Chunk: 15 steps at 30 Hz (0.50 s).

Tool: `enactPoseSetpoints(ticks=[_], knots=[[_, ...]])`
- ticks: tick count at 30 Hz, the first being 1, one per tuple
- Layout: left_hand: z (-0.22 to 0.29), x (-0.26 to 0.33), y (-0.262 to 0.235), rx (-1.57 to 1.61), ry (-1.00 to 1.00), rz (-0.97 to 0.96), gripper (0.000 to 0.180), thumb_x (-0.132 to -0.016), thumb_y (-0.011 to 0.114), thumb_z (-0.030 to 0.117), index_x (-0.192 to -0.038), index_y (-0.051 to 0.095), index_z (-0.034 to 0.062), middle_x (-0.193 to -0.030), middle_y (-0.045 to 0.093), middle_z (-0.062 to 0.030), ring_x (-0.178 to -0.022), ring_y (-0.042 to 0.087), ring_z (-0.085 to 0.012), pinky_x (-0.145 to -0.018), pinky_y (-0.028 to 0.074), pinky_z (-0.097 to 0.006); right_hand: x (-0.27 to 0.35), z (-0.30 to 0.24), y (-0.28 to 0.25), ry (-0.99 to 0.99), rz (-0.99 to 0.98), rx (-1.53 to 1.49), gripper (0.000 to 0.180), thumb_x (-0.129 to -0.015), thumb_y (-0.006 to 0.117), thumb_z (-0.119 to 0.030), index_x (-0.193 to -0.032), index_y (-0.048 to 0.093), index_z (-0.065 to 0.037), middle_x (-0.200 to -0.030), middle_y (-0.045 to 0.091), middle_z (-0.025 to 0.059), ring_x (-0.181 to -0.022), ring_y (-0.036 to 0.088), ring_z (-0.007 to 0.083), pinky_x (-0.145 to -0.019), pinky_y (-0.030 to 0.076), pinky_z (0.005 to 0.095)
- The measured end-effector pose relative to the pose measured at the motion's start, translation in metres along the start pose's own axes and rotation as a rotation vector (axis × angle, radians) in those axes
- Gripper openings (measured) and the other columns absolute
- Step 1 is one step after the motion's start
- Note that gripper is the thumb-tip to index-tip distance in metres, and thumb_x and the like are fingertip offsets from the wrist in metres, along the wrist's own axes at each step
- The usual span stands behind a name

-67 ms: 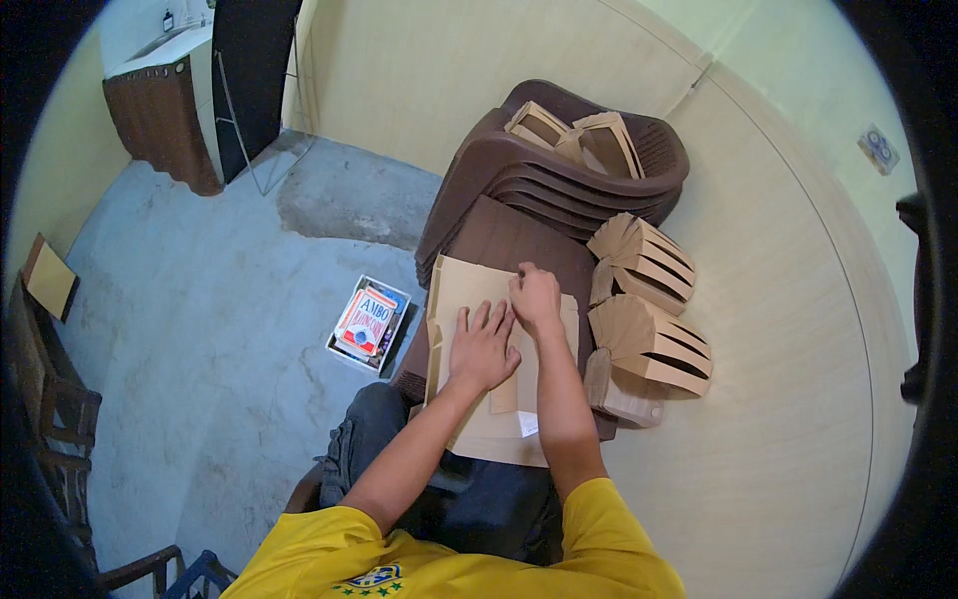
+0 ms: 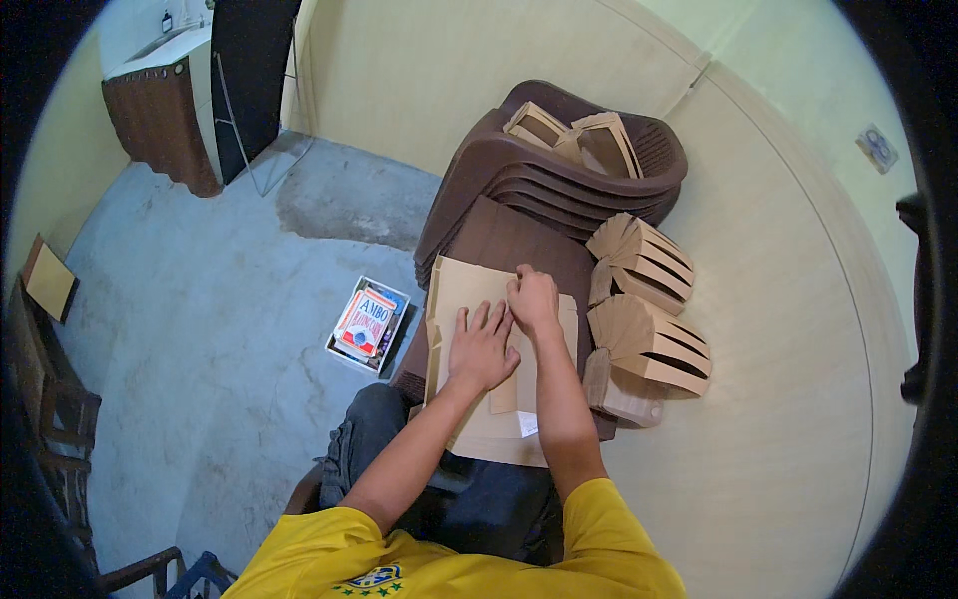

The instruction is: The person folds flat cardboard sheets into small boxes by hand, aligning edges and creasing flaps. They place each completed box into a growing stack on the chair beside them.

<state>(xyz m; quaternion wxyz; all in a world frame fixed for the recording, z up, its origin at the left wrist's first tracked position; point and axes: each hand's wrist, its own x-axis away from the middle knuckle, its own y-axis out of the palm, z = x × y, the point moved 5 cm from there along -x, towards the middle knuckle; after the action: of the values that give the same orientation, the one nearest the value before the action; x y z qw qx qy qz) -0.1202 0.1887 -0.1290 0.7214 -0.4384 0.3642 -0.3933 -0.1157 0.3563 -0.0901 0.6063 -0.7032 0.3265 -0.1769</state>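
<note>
A flat tan cardboard sheet (image 2: 461, 277) with folded, notched edges lies across my lap and the brown chair seat. On its middle my left hand (image 2: 483, 346) rests palm down, fingers spread. Just right of it and a little farther off, my right hand (image 2: 533, 297) bends over the cardboard with its fingers curled together. Whatever those fingertips pinch, if anything, is hidden beneath them. Below the hands, a narrow cardboard strip (image 2: 504, 398) and a small white patch (image 2: 528, 424) show on the sheet.
Stacked brown plastic chairs (image 2: 469, 165) stand ahead, with a folded cardboard piece (image 2: 539, 125) on top. Two slotted, fanned cardboard forms (image 2: 654, 334) sit at the right against the wall. A white box (image 2: 369, 365) of packages stands on the floor at left.
</note>
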Motion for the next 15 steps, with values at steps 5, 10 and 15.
enactPoseSetpoints(ticks=[5, 10, 15], knots=[[-0.004, -0.007, -0.004, 0.016, 0.01, 0.025, 0.074, -0.101, 0.05, 0.048, -0.164, 0.048, 0.0093, -0.174, 0.041, -0.0112, -0.161, 0.034, -0.0353, -0.13, 0.02, -0.065, 0.014, -0.006, -0.007, 0.012, 0.095, -0.321, 0.056, -0.098, 0.064, -0.022, -0.149, 0.056, 0.001, -0.116, 0.078, 0.026, -0.112, 0.073, 0.0476, -0.101, 0.057, 0.0543], [-0.004, -0.005, -0.006, 0.019, -0.004, -0.028, 0.073, -0.1, 0.052, 0.048, -0.162, 0.05, 0.009, -0.171, 0.045, -0.0122, -0.16, 0.034, -0.0357, -0.13, 0.019, -0.065, 0.006, -0.021, 0.009, -0.074, -0.07, 0.067, 0.065, -0.104, 0.062, -0.026, -0.16, 0.04, 0.001, -0.129, 0.072, 0.0307, -0.124, 0.067, 0.0486, -0.108, 0.052, 0.0565], [-0.006, -0.006, -0.016, 0.151, -0.026, 0.122, 0.074, -0.103, 0.054, 0.05, -0.163, 0.047, 0.0074, -0.165, 0.051, -0.0134, -0.156, 0.041, -0.0333, -0.131, 0.02, -0.059, 0.029, 0.005, -0.016, 0.035, 0.038, -0.57, 0.067, -0.104, 0.067, -0.029, -0.159, 0.043, 0.001, -0.135, 0.069, 0.0308, -0.13, 0.064, 0.0441, -0.109, 0.051, 0.0515]])
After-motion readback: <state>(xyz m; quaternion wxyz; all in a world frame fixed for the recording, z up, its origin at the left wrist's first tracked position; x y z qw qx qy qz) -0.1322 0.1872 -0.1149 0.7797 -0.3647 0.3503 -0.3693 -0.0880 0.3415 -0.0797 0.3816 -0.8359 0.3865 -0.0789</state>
